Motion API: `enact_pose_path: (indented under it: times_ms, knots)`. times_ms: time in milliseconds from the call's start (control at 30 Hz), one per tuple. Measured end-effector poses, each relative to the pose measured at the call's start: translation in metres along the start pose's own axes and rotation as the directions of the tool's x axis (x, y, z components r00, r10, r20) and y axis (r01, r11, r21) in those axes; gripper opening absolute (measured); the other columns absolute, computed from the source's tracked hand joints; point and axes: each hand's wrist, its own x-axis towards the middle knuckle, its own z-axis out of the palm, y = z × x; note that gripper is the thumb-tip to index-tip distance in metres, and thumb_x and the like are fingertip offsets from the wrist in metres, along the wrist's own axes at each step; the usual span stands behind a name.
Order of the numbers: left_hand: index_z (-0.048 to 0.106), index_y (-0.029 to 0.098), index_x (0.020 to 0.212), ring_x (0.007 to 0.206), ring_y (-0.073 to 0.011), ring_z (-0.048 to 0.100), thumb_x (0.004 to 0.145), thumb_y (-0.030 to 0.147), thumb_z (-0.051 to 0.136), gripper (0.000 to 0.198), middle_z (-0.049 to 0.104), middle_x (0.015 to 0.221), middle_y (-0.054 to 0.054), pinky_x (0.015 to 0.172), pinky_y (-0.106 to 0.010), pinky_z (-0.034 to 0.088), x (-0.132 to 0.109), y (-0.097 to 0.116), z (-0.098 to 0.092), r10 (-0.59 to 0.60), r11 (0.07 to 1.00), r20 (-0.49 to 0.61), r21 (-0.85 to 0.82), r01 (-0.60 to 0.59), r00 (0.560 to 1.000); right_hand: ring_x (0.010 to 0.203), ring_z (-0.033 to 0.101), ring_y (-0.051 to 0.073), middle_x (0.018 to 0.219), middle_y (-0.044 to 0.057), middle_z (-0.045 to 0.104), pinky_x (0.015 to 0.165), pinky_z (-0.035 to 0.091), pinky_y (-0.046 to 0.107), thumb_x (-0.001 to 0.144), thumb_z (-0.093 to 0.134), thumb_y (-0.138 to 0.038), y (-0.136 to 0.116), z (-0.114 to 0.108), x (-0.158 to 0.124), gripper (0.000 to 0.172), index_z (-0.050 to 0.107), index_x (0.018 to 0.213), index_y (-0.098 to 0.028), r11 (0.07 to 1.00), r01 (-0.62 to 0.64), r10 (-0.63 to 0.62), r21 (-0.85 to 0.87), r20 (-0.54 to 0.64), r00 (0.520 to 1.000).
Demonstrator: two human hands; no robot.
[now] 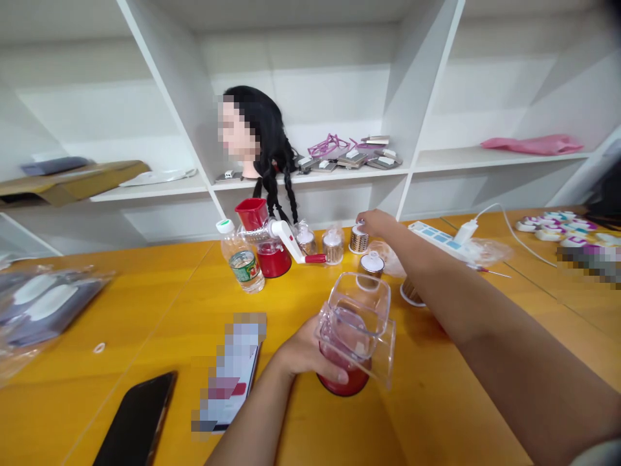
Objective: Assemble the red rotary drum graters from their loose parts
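On the yellow wooden table (145,304), left of centre, the left hand (303,353) wraps its fingers round the clear plastic grater housing on a round red base (359,317), tilted; a slack grip could topple it. Farther right, the right hand (376,223) reaches out, arm nearly straight, fingertips atop the white-capped ribbed metal drum (359,243); whether they pinch it is unclear, and a nudge might upset it.

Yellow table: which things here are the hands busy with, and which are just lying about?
In hand: left hand holding the clear grinder; right hand on a metal drum; spare drums beside it.
Lying about: water bottle, phone, power strip, wig head, pink glasses, plastic bags.
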Motion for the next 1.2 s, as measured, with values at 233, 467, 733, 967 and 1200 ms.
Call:
enact_pose_path:
  times_ms: [233,467,733,967,1200]
  knots:
    - [0.067,0.022,0.123,0.115,-0.0343,0.071,0.048,0.028,0.105,0.085,0.076,0.121,-0.011,0.106,-0.051,0.054,0.005,-0.001,0.011,0.077,0.997,-0.222,0.047,-0.068,0.972,0.109,0.07,0.028,0.106,0.011,0.078,0.108,0.049,0.052,0.092,0.066,-0.059,-0.008,-0.05,-0.019,0.04,0.074,0.102,-0.021,1.0,0.024,-0.023,0.005,-0.197,0.98]
    - [0.063,0.02,0.125,0.118,-0.0332,0.071,0.048,0.032,0.106,0.089,0.074,0.127,-0.013,0.109,-0.049,0.051,0.007,-0.001,0.019,0.155,0.985,-0.419,0.129,-0.111,0.894,0.085,0.067,0.028,0.096,0.006,0.075,0.082,0.054,0.047,0.098,0.052,-0.067,-0.005,-0.133,-0.165,0.04,0.069,0.107,-0.032,0.999,0.041,-0.029,0.029,-0.347,0.937]
    - [0.064,0.019,0.125,0.121,-0.0348,0.07,0.046,0.034,0.106,0.09,0.075,0.126,-0.014,0.114,-0.052,0.046,-0.005,0.003,0.019,0.209,0.966,-0.497,0.238,-0.099,0.843,0.072,0.067,0.021,0.085,0.004,0.075,0.067,0.051,0.034,0.097,0.061,-0.061,-0.014,-0.053,-0.314,0.038,0.072,0.093,-0.024,0.974,0.108,-0.106,0.197,-0.02,0.994]
    - [0.066,0.019,0.125,0.118,-0.0341,0.072,0.046,0.033,0.106,0.089,0.077,0.124,-0.013,0.113,-0.051,0.048,-0.012,0.003,0.015,0.227,0.968,-0.431,0.201,-0.153,0.873,0.113,0.069,0.031,0.117,0.01,0.073,0.099,0.054,0.047,0.094,0.068,-0.053,-0.022,0.009,-0.328,0.031,0.071,0.108,-0.025,0.947,0.16,-0.124,0.28,-0.142,0.982]
    - [0.063,0.02,0.129,0.124,-0.0353,0.068,0.048,0.035,0.106,0.092,0.074,0.13,-0.014,0.117,-0.054,0.045,-0.007,-0.004,0.012,0.227,0.965,-0.431,0.218,-0.144,0.873,0.133,0.061,0.04,0.146,0.02,0.062,0.114,0.048,0.059,0.069,0.091,-0.045,-0.002,0.063,-0.358,0.095,0.049,0.15,-0.02,0.866,-0.137,0.112,0.481,0.081,0.99]
